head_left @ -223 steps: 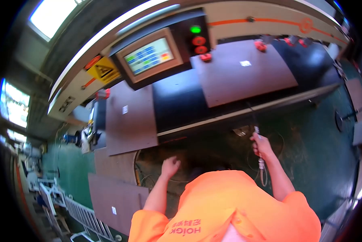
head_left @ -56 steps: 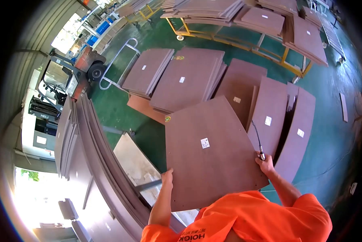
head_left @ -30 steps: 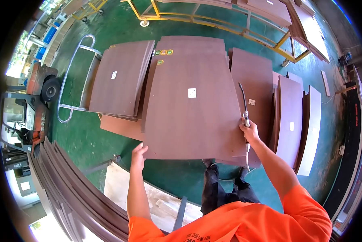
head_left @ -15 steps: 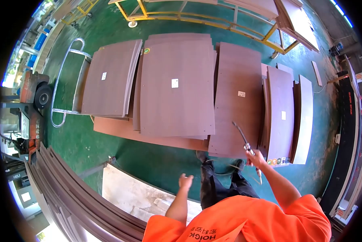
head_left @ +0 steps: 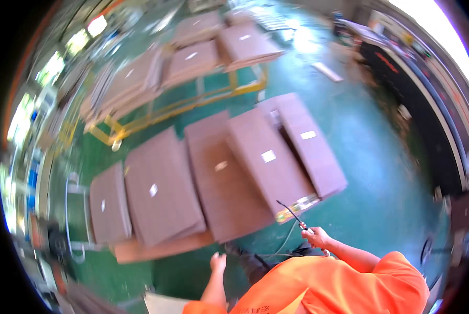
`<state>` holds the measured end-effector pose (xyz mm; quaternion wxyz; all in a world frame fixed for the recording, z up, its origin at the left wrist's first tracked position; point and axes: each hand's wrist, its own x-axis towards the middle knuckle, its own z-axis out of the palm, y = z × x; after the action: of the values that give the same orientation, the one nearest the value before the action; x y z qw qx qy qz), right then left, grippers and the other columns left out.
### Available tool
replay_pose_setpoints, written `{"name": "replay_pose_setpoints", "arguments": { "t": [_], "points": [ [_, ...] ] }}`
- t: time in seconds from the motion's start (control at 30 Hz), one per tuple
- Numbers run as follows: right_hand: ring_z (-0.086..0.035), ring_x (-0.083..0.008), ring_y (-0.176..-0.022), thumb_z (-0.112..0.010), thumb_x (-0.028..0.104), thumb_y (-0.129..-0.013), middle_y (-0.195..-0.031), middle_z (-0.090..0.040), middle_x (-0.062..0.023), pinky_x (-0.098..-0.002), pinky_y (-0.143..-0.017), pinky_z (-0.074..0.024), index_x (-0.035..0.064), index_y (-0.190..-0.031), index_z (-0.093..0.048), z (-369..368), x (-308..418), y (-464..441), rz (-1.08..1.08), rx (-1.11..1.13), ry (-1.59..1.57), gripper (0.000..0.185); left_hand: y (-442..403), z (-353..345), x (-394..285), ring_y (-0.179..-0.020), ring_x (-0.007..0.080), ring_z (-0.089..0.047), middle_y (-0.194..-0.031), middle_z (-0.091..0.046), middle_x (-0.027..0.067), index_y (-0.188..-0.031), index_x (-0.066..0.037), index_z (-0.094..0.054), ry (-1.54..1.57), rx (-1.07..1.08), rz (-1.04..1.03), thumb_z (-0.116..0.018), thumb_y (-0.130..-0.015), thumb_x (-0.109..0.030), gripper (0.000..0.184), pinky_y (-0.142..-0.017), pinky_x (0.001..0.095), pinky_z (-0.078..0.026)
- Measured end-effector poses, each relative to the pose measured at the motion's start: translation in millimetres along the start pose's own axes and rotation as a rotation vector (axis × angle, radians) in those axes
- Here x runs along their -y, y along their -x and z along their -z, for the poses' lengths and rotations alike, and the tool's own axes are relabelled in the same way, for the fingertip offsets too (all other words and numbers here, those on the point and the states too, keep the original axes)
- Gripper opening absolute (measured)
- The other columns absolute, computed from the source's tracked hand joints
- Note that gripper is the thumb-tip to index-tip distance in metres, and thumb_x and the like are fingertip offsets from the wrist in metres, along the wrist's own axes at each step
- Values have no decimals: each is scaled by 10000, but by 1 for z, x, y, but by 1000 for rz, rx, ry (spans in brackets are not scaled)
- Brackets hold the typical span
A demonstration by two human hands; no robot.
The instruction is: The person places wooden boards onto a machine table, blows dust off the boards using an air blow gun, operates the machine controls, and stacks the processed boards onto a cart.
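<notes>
right grip (head_left: pixel 318 239) clamped round a long-nosed tool (head_left: pixel 303 226), left grip (head_left: pixel 218 262) near stacked brown panels (head_left: pixel 164 209), its closure unclear

Your single camera looked from your head, forward and steeply down, wide and rounded at the edges; your orange shirt (head_left: pixel 323 285) sat closest, the brown panel stacks (head_left: pixel 161 212) midway, the yellow-framed trolley (head_left: pixel 250 88) farther off.

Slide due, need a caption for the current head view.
Right hand grips a thin-tipped tool; left hand looks empty, with stacks of brown panels ahead.
</notes>
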<state>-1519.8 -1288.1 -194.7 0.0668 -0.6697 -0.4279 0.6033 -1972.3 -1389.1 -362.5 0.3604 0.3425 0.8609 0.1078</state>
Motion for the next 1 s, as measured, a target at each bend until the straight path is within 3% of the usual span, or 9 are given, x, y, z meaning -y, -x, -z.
{"name": "replay_pose_setpoints", "arguments": {
  "t": [0.07,0.13,0.17,0.23,0.27,0.67,0.73,0.83,1.0],
  "points": [
    [-554,-139,-506,-580,486,-911,-605,-525,-32,-296,-501,-467,35,-915,-610,62,-43,28,-21,-94,-214,452,18,-51,-17,-698,297,-645,-739,-658,160,-774,25,-618,18,93,24,-660,-770,-238,267,-662,438,-516],
    [-542,-142,-499,-575,490,-915,-611,-523,-39,-289,-505,-468,29,-914,-601,123,-80,44,-5,-207,-463,461,60,-103,-74,-445,183,-498,-567,-570,69,-633,-42,-549,233,275,172,-642,-787,-163,217,-420,365,-411],
    [-527,-146,-491,-560,481,-929,-618,-518,-49,-289,-502,-463,24,-919,-588,151,-95,56,45,-230,-596,458,89,-122,-118,-498,191,-538,-601,-586,68,-670,-27,-591,108,404,176,-648,-798,-188,213,-466,367,-442],
    [-527,-150,-491,-549,474,-938,-611,-516,-53,-294,-500,-468,20,-924,-582,201,-119,71,81,-292,-761,455,125,-157,-194,-897,255,-674,-947,-704,180,-1021,43,-687,-210,575,-371,-677,-804,-299,405,-800,352,-515],
    [-527,-152,-491,-544,471,-942,-608,-515,-54,-296,-500,-471,18,-927,-579,224,-132,75,95,-316,-835,454,121,-187,-217,-1032,259,-653,-1099,-673,209,-1137,28,-649,-241,656,-405,-695,-795,-350,512,-889,343,-492],
    [-566,-139,-486,-525,359,-975,-606,-530,-27,-272,-443,-470,31,-933,-573,574,-227,50,73,-819,-902,334,120,-422,-662,-1148,298,-597,-1206,-622,224,-1247,30,-574,-437,628,-657,-663,-807,-338,580,-946,376,-473],
    [-586,-166,-478,-509,381,-981,-598,-535,-40,-280,-420,-459,23,-932,-562,640,-229,57,109,-862,-967,365,105,-492,-706,-887,197,-674,-1079,-680,176,-1258,52,-558,-365,728,-627,-696,-793,-284,590,-780,322,-534],
    [-608,-192,-487,-499,423,-980,-593,-542,-49,-288,-410,-454,17,-939,-554,721,-223,59,176,-905,-1156,412,123,-556,-791,-859,186,-672,-1079,-679,161,-1278,42,-545,-337,750,-759,-704,-797,-296,608,-748,314,-534],
    [-601,-205,-480,-507,476,-961,-591,-539,-49,-311,-405,-452,26,-929,-549,834,-230,16,204,-968,-1300,454,165,-586,-995,-999,243,-652,-1135,-660,181,-1290,-1,-548,-476,883,-869,-687,-815,-375,621,-858,339,-513]
  ]
}}
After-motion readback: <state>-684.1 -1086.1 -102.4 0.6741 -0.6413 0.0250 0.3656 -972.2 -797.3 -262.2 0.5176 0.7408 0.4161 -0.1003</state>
